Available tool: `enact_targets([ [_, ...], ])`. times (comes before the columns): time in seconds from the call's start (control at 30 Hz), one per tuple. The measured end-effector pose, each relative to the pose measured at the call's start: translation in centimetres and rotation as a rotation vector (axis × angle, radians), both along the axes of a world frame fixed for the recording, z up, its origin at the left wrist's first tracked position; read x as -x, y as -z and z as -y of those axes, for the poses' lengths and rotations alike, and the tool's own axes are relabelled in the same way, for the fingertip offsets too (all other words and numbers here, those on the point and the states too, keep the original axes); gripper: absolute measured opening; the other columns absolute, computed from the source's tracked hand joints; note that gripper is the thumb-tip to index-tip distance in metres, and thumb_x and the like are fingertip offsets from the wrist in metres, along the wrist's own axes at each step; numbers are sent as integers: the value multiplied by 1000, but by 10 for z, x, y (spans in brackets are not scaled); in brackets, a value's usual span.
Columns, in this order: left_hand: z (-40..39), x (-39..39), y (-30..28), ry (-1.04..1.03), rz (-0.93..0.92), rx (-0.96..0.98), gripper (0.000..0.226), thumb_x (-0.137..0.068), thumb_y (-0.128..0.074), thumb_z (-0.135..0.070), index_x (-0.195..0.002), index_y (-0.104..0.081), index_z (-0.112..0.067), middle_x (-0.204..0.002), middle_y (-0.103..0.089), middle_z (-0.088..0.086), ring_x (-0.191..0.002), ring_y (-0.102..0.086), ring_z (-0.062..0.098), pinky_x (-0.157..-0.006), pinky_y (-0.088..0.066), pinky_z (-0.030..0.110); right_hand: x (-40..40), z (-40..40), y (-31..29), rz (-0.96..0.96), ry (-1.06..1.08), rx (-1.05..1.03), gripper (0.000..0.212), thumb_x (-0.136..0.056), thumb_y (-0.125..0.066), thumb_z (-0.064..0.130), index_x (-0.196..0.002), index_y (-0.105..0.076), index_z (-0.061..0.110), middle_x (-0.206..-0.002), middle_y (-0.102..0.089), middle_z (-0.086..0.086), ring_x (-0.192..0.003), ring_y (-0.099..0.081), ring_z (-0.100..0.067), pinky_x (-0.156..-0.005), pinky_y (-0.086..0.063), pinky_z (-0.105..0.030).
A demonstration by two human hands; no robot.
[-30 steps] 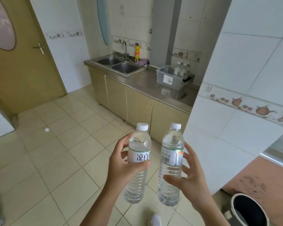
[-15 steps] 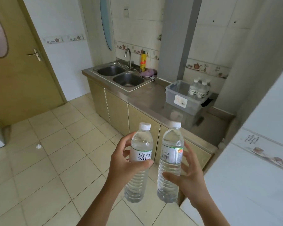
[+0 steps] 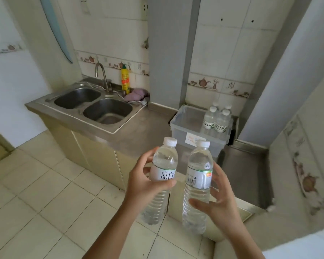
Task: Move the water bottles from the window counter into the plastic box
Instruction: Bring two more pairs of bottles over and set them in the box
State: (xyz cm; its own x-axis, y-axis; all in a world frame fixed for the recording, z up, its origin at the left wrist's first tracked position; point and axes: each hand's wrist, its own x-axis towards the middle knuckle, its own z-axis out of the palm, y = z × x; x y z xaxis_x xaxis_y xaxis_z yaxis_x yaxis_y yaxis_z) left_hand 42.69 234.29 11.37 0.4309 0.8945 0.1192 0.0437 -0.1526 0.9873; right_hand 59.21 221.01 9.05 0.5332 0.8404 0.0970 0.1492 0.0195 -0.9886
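Bottles in transit: we carry two, one per hand, upright, close side by side but apart, above the floor in front of the cabinets. Our left hand (image 3: 148,181) is wrapped round the left bottle (image 3: 162,176) at its label, thumb across the front. Our right hand (image 3: 216,200) grasps the right bottle (image 3: 197,181) lower on its body, fingers curled behind and thumb in front. Both caps on, both look full.

Box (image 3: 185,118), clear plastic, sits on the steel desk (image 3: 148,131) right of the sink (image 3: 94,105), against the wall. Four bottles (image 3: 216,119) already stand in its right end; the left part shows bare floor, so room remains for our pair.

Judgement: task is partway through. Four stowed, two in hand and not yet over the box. What is left for this pair is the last reach and setting down. The window counter is out of view, so we cannot tell how many bottles wait there.
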Motion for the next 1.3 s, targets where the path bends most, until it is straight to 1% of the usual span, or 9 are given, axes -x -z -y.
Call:
enact_targets([
  [0.17,-82,-64,-7,124,13,-4,87,-52,-95,-9,-119,-58,-50,-111,-67,-15,-97,-67,4,-69,-54,18,-46,-54,-6,-15,135,-3,106,-55,-84,-15,-135,-42,42,-123,-62,19,-110,-63,-7,-77,-57,-28],
  [0.27,-119,-112,-8,170,30,4,87,-49,-96,-12,-119,-59,-47,-108,-69,-17,-96,-67,3,-73,-57,23,-86,-84,-3,-38,203,3,107,-54,-84,-16,-135,-43,40,-123,-63,12,-111,-63,-10,-86,-56,-39],
  [0.47,-179,-210,-13,234,84,22,88,-44,-94,-13,-118,-60,-46,-116,-68,-15,-102,-68,11,-73,-57,24,-167,-142,-6,-25,268,-4,110,-53,-87,-12,-137,-40,41,-125,-60,10,-107,-63,-6,-80,-57,-32],
  [0.6,-212,-265,-22,293,105,27,86,-42,-93,-21,-115,-60,-50,-118,-67,-11,-102,-68,9,-72,-55,21,-216,-172,-12,2,276,-6,111,-49,-91,1,-138,-39,41,-133,-56,11,-117,-58,-14,-87,-55,-42],
  [0.7,-235,-303,-27,386,95,18,88,-50,-94,-9,-123,-58,-43,-116,-68,-8,-104,-67,11,-75,-57,24,-246,-190,-16,6,306,-3,112,-53,-90,-3,-139,-36,43,-135,-51,18,-119,-55,-8,-90,-53,-37],
  [0.8,-255,-338,-22,499,86,-4,89,-54,-93,-4,-128,-54,-31,-122,-64,-2,-111,-64,13,-86,-57,32,-272,-204,-18,25,337,17,110,-56,-88,-3,-140,-35,44,-125,-52,33,-113,-55,5,-87,-53,-33],
  [0.97,-276,-383,2,606,34,45,86,-47,-93,-20,-120,-53,-40,-121,-63,-4,-110,-64,12,-89,-55,35,-302,-225,-7,10,394,45,107,-55,-89,-4,-139,-38,40,-134,-54,16,-118,-57,-7,-87,-55,-37],
  [1.13,-287,-391,26,686,45,128,83,-48,-92,-13,-115,-55,-43,-122,-62,-5,-111,-64,18,-90,-56,42,-311,-234,1,0,441,65,99,-55,-85,-13,-131,-44,35,-115,-64,24,-108,-62,-2,-76,-57,-24],
  [1.3,-282,-382,47,659,-10,109,85,-45,-92,-18,-118,-53,-36,-115,-63,-3,-110,-61,16,-95,-51,37,-304,-229,13,-15,495,88,98,-52,-90,-3,-134,-44,24,-128,-60,4,-115,-61,-10,-87,-55,-38],
])
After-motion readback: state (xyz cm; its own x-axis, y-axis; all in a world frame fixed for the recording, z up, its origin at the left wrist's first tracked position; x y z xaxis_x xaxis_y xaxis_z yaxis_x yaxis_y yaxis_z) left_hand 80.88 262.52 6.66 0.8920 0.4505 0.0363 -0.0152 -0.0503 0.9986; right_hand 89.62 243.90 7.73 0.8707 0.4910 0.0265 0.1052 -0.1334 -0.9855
